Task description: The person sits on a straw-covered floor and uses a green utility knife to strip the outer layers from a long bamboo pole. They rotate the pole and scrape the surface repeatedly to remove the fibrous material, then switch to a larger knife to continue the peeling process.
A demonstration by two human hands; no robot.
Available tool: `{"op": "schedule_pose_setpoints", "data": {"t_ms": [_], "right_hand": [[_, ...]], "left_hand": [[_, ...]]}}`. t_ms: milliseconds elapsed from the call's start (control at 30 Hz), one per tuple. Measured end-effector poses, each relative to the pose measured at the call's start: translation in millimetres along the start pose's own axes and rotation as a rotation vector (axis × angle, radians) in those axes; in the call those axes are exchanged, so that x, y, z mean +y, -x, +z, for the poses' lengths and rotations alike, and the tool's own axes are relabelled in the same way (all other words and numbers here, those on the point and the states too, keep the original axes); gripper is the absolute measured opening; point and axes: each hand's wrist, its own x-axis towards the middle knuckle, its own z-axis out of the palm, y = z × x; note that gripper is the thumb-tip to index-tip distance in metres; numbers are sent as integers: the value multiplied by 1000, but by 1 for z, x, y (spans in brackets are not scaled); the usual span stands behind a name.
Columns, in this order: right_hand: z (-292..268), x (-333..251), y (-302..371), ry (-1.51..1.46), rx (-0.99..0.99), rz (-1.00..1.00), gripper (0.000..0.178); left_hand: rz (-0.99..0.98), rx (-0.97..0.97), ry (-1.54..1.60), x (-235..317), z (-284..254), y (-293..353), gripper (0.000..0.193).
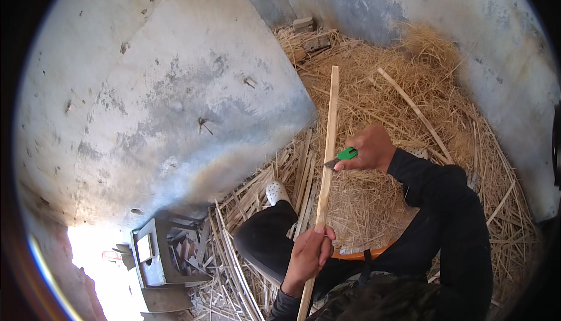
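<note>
A long, pale strip of wood or split bamboo (331, 110) runs upright through the middle of the view, from beside my lap toward the far straw. My left hand (310, 252) is wrapped round its lower part, and its near end passes below the picture's edge. Farther up, my right hand (368, 148) grips a green-handled utility knife (347, 154). The grey blade meets the strip's right side about midway along it. Whether the blade has cut in is too small to tell.
Straw and shavings (374, 198) cover the floor. Another pale strip (418, 110) lies at the right. Loose strips (239, 262) are heaped at the left near a wooden cabinet (155, 256). Stained walls (175, 99) stand close by. My white shoe (277, 193) rests ahead.
</note>
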Motion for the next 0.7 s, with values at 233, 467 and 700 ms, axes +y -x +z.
{"op": "schedule_pose_setpoints", "data": {"t_ms": [233, 467, 700], "right_hand": [[-26, 99, -22, 107, -130, 610, 82], [-14, -31, 6, -104, -135, 63, 75], [-13, -17, 8, -133, -98, 143, 73]], "left_hand": [[-133, -113, 89, -3, 14, 25, 38], [-79, -31, 256, 2, 2, 19, 36], [-115, -52, 343, 3, 10, 12, 29]]}}
